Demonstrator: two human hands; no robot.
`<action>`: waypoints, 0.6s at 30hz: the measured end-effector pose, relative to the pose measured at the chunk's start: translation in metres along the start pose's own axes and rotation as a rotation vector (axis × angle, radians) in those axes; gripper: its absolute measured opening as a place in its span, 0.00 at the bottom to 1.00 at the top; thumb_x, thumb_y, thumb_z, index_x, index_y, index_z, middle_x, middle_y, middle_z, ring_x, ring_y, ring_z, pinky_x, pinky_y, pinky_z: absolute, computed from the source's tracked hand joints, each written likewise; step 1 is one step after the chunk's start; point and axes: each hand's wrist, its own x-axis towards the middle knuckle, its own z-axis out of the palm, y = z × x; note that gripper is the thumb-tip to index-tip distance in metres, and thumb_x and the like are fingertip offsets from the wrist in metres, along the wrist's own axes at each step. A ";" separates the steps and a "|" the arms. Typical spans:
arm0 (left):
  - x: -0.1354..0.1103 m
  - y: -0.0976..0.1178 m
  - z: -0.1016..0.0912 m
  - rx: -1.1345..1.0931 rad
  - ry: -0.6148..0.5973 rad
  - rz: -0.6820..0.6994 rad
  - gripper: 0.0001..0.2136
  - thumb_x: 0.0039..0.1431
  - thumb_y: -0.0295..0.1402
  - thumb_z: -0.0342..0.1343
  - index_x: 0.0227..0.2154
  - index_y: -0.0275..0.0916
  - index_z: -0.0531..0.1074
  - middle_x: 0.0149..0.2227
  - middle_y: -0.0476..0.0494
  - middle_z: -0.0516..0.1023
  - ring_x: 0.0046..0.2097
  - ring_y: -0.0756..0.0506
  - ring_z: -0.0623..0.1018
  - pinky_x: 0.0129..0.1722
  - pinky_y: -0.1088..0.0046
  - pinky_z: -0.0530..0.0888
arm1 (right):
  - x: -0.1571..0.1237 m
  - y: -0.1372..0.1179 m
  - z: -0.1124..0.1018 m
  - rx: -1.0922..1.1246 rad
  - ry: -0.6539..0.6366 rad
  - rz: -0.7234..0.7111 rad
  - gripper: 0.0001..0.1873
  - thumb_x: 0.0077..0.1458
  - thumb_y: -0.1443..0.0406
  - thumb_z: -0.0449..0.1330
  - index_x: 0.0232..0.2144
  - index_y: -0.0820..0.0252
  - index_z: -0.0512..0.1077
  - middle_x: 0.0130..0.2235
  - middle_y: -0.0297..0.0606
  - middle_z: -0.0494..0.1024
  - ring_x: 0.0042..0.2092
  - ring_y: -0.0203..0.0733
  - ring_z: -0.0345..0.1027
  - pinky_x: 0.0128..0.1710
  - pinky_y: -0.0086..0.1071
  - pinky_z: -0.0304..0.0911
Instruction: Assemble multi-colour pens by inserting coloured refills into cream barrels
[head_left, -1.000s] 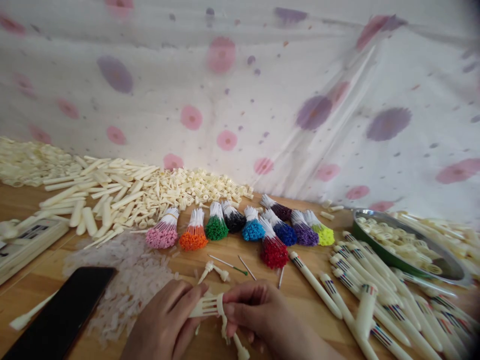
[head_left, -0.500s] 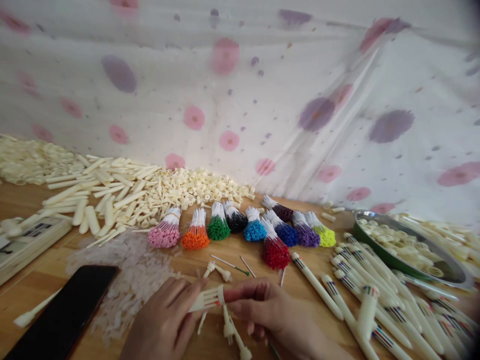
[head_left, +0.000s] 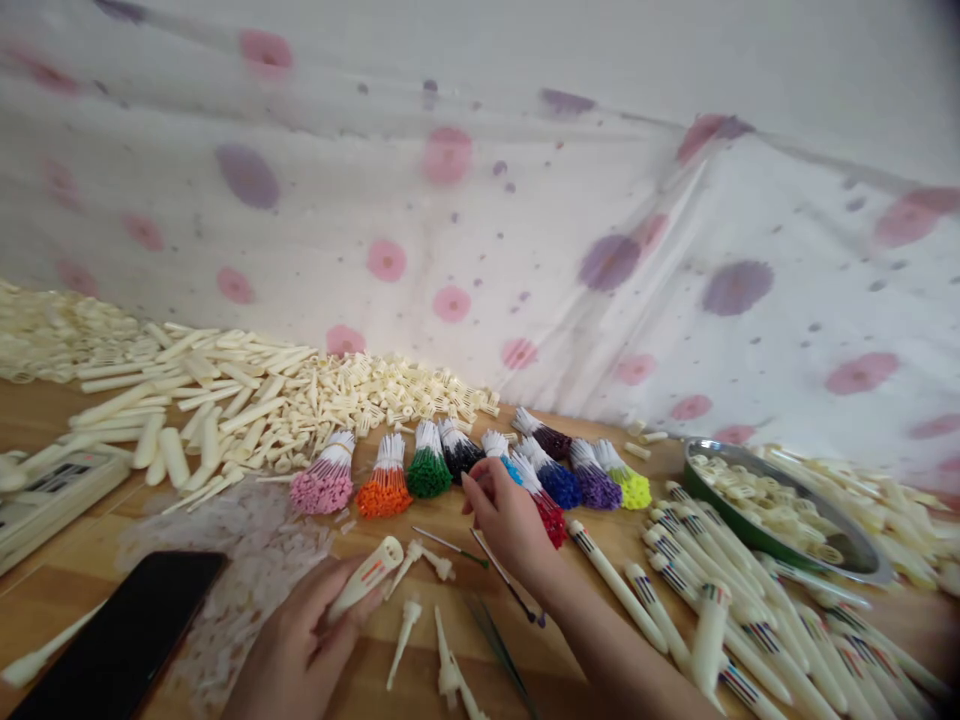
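My left hand point(head_left: 300, 635) is closed around a cream multicolour pen barrel point(head_left: 367, 577), its slotted open end pointing up and right, with red-orange showing in the slots. My right hand point(head_left: 504, 510) is over the middle of the table with its fingertips drawn together beside the black refill bundle point(head_left: 459, 452). It partly covers the light blue bundle point(head_left: 496, 445). Whether a refill is between those fingers is too small to tell. Below the hand lie loose refills point(head_left: 504, 572), one with a green end point(head_left: 454, 546). Cream pointed tips point(head_left: 405, 640) lie between my hands.
Pink point(head_left: 322, 487), orange point(head_left: 384, 492), green point(head_left: 429, 470) and other refill bundles stand in a row. Pen parts point(head_left: 375, 395) are heaped behind. A phone point(head_left: 120, 635) lies left, a dark tweezer-like tool point(head_left: 501, 645) in front. Finished-looking pens point(head_left: 720, 570) and a metal-rimmed bowl point(head_left: 780, 560) are right.
My right hand has left the barrel and moved up to the refill bundles. My left hand still holds the barrel, now tilted more upright. The camera view has shifted slightly.
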 end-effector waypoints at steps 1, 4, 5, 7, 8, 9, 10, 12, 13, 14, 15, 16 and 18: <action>0.000 -0.001 0.001 -0.021 -0.018 -0.031 0.10 0.56 0.37 0.51 0.38 0.47 0.74 0.35 0.52 0.82 0.39 0.47 0.81 0.36 0.79 0.77 | 0.008 -0.005 0.003 -0.052 -0.010 0.014 0.09 0.61 0.63 0.48 0.37 0.62 0.64 0.26 0.35 0.73 0.27 0.37 0.66 0.29 0.30 0.61; -0.001 -0.001 0.001 -0.068 -0.050 -0.045 0.09 0.56 0.38 0.51 0.38 0.47 0.74 0.36 0.53 0.82 0.38 0.47 0.81 0.37 0.78 0.77 | 0.029 -0.021 0.011 -0.182 -0.054 0.076 0.12 0.61 0.61 0.50 0.40 0.64 0.66 0.32 0.40 0.75 0.34 0.41 0.69 0.36 0.38 0.63; -0.001 -0.001 0.000 -0.078 -0.054 -0.030 0.09 0.57 0.37 0.51 0.38 0.47 0.74 0.36 0.53 0.82 0.38 0.47 0.81 0.36 0.78 0.77 | 0.035 -0.025 0.013 -0.208 -0.076 0.100 0.13 0.61 0.60 0.51 0.42 0.65 0.67 0.37 0.41 0.74 0.37 0.42 0.69 0.39 0.40 0.64; -0.002 -0.002 -0.001 -0.087 -0.059 0.013 0.08 0.58 0.36 0.51 0.38 0.48 0.73 0.36 0.54 0.82 0.38 0.47 0.81 0.36 0.77 0.77 | 0.044 -0.031 0.016 -0.231 -0.135 0.146 0.15 0.60 0.60 0.54 0.46 0.63 0.66 0.45 0.41 0.71 0.43 0.43 0.68 0.43 0.43 0.64; -0.003 -0.002 -0.001 -0.086 -0.057 0.038 0.08 0.58 0.35 0.51 0.39 0.49 0.72 0.37 0.55 0.82 0.38 0.47 0.81 0.36 0.77 0.77 | 0.048 -0.032 0.017 -0.227 -0.175 0.169 0.15 0.59 0.60 0.55 0.47 0.62 0.66 0.47 0.41 0.70 0.44 0.44 0.68 0.43 0.43 0.65; -0.004 -0.003 -0.002 -0.081 -0.052 0.058 0.08 0.58 0.34 0.51 0.39 0.49 0.72 0.37 0.55 0.82 0.38 0.47 0.81 0.37 0.77 0.77 | 0.051 -0.032 0.017 -0.214 -0.219 0.192 0.16 0.59 0.61 0.55 0.47 0.62 0.66 0.48 0.41 0.70 0.45 0.44 0.67 0.43 0.43 0.65; -0.005 -0.004 -0.002 -0.075 -0.044 0.073 0.08 0.57 0.34 0.52 0.40 0.49 0.72 0.38 0.55 0.82 0.38 0.47 0.81 0.37 0.77 0.77 | 0.053 -0.031 0.016 -0.194 -0.264 0.217 0.15 0.59 0.61 0.55 0.47 0.62 0.66 0.48 0.41 0.70 0.45 0.44 0.68 0.43 0.43 0.66; -0.006 -0.005 -0.003 -0.067 -0.030 0.103 0.09 0.57 0.33 0.52 0.41 0.49 0.71 0.39 0.54 0.82 0.39 0.47 0.81 0.37 0.78 0.77 | 0.056 -0.028 0.014 -0.133 -0.350 0.265 0.15 0.60 0.61 0.55 0.47 0.62 0.66 0.47 0.41 0.70 0.43 0.43 0.68 0.41 0.41 0.67; -0.006 -0.005 -0.004 -0.066 -0.026 0.118 0.09 0.57 0.33 0.52 0.41 0.49 0.71 0.38 0.54 0.82 0.39 0.47 0.81 0.37 0.78 0.77 | 0.057 -0.025 0.012 -0.098 -0.383 0.288 0.15 0.60 0.62 0.55 0.47 0.62 0.66 0.47 0.41 0.70 0.43 0.42 0.69 0.41 0.41 0.67; -0.007 -0.004 -0.004 -0.065 -0.026 0.131 0.09 0.57 0.33 0.52 0.41 0.48 0.71 0.38 0.54 0.82 0.38 0.48 0.81 0.36 0.79 0.77 | 0.058 -0.023 0.011 -0.063 -0.407 0.308 0.15 0.60 0.61 0.55 0.47 0.62 0.66 0.47 0.41 0.70 0.43 0.42 0.69 0.40 0.41 0.67; -0.007 -0.002 -0.004 -0.067 -0.022 0.147 0.09 0.57 0.32 0.52 0.40 0.48 0.71 0.37 0.54 0.82 0.38 0.48 0.81 0.36 0.79 0.77 | 0.059 -0.021 0.010 -0.029 -0.424 0.324 0.15 0.60 0.61 0.55 0.48 0.62 0.66 0.47 0.41 0.70 0.43 0.42 0.69 0.40 0.41 0.67; -0.007 -0.001 -0.004 -0.069 -0.019 0.160 0.09 0.57 0.33 0.52 0.40 0.49 0.71 0.37 0.54 0.82 0.38 0.48 0.81 0.36 0.80 0.77 | 0.060 -0.019 0.009 0.005 -0.435 0.336 0.15 0.60 0.61 0.55 0.48 0.62 0.66 0.47 0.41 0.70 0.43 0.43 0.69 0.41 0.41 0.67; -0.007 0.003 -0.002 -0.079 -0.009 0.171 0.08 0.58 0.34 0.52 0.39 0.49 0.72 0.36 0.54 0.82 0.37 0.48 0.81 0.34 0.80 0.77 | 0.062 -0.015 0.010 0.074 -0.441 0.340 0.15 0.59 0.62 0.55 0.48 0.62 0.66 0.48 0.41 0.70 0.43 0.43 0.68 0.41 0.42 0.67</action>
